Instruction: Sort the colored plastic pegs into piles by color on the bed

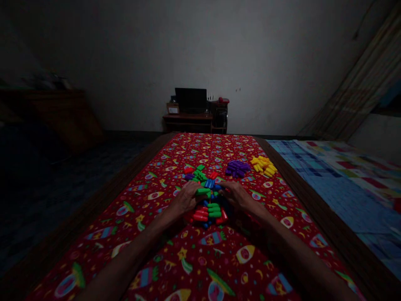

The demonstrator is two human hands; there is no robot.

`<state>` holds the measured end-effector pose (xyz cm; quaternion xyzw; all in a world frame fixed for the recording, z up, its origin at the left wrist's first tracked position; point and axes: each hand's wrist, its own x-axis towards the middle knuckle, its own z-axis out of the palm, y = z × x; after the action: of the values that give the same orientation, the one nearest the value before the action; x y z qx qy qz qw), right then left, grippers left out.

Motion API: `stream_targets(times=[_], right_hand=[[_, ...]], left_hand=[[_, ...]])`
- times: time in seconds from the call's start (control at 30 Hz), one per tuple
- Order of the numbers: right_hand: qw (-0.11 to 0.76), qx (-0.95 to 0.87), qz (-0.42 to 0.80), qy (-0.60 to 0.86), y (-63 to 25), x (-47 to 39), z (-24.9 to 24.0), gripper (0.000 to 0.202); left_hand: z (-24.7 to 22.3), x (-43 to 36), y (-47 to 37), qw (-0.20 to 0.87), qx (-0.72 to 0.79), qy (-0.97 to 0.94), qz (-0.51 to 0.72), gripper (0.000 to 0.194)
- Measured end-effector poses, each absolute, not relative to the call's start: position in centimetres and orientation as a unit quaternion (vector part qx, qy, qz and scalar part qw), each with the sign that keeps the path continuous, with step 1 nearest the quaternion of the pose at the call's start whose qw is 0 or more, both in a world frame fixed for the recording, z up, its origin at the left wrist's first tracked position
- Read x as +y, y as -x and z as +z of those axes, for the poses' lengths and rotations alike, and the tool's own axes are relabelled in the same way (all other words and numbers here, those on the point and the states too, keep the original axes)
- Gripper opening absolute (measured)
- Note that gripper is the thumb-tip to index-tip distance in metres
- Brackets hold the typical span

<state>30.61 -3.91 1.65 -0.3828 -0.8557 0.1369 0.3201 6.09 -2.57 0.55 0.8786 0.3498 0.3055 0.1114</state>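
A pile of small plastic peg-like pieces in mixed colours lies between my hands. Red pieces (201, 215), green pieces (214, 210) and blue pieces (209, 184) show in it. My left hand (186, 199) is at the pile's left side, its fingers closed around a green plastic piece (202, 191). Opposite it, my right hand (235, 195) curves loosely along the right side, fingertips by a blue piece (217, 187). Its lower fingers are in shadow. Just beyond the left hand lie more green pieces (199, 174), with red and purple ones among them.
Separate heaps of purple pieces (238, 168) and yellow pieces (263, 165) lie farther off to the right. A red patterned cloth (200, 271) covers the long surface. Beyond its far end stands a low desk (188, 118) with a monitor (191, 99). The room is dim.
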Motion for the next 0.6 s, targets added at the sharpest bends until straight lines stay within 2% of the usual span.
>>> stream_targets(times=[0.23, 0.37, 0.5, 0.6], right_hand=[[0.313, -0.752, 0.072, 0.575, -39.3, -4.3, 2.0, 0.035], [0.227, -0.676, -0.022, 0.701, -44.3, -5.0, 2.0, 0.041], [0.096, -0.621, -0.043, 0.777, -46.6, -5.5, 2.0, 0.044], [0.081, -0.594, -0.083, 0.796, -46.5, -5.5, 2.4, 0.038]], left_hand=[[-0.1, -1.7, -5.1, 0.111, 0.44, -0.817, 0.355, 0.037], [-0.3, -1.6, -5.4, 0.115, 0.475, -0.779, 0.393, 0.036], [-0.9, -1.3, -4.9, 0.13, 0.476, -0.767, 0.411, 0.031], [-1.4, -1.1, -4.2, 0.164, 0.505, -0.737, 0.419, 0.033]])
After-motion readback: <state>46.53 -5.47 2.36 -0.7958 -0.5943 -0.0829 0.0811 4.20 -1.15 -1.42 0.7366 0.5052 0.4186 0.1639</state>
